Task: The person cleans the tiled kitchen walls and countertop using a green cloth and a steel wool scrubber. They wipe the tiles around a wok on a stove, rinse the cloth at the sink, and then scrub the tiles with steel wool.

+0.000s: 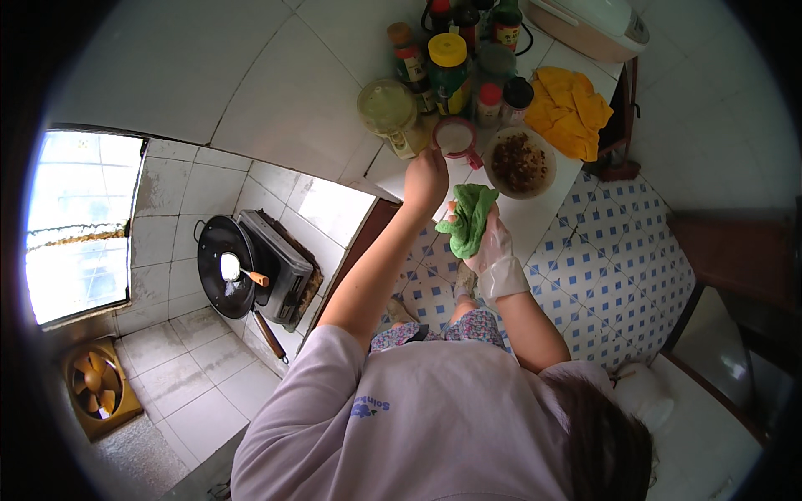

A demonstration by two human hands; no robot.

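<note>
My left hand is bare, with its fingers drawn together at the near-left rim of a red-rimmed cup holding something white. Whether those fingers grip the rim or something in the cup is hidden. A clear plastic glove covers my right hand, which holds a bunched green cloth in front of the counter. Just beyond the cloth stands a bowl of dark brown, chunky food. Left of the cup is a yellowish lidded pitcher.
Seasoning bottles and jars, including a yellow-lidded jar, crowd the counter's back. An orange cloth lies right, near a rice cooker. Leftward, a wok with a ladle leans over a portable stove. Tiled floor lies below.
</note>
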